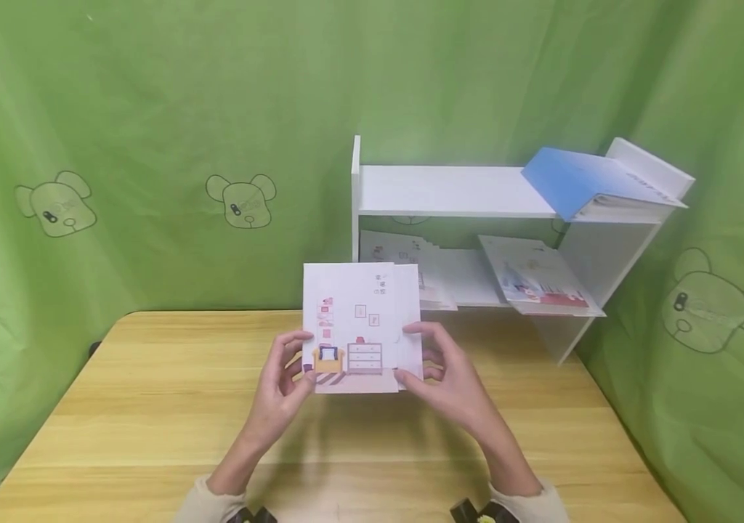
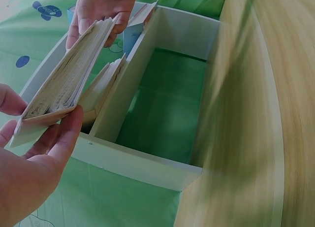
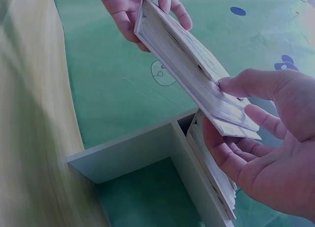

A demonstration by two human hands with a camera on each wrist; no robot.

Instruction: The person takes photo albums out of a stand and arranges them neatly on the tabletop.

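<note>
Both hands hold a small stack of notebooks (image 1: 352,319) up in front of the shelf, over the table. The top cover is white, printed with a yellow armchair, a chest of drawers and wall pictures. My left hand (image 1: 285,381) pinches the left edge, thumb on the cover and fingers beneath. On the right edge, my right hand (image 1: 447,374) grips the same way. One cover juts out past another at the right side. In the left wrist view the page edges (image 2: 66,79) show as a thick block; the right wrist view shows the page edges (image 3: 192,74) too.
A white two-tier shelf (image 1: 457,190) stands at the back right of the wooden table (image 1: 169,407). A blue binder (image 1: 581,181) lies tilted on its upper board. Below are notebooks (image 1: 388,245) at the left and another booklet (image 1: 535,272) at the right. Green curtain (image 1: 150,87) surrounds the table.
</note>
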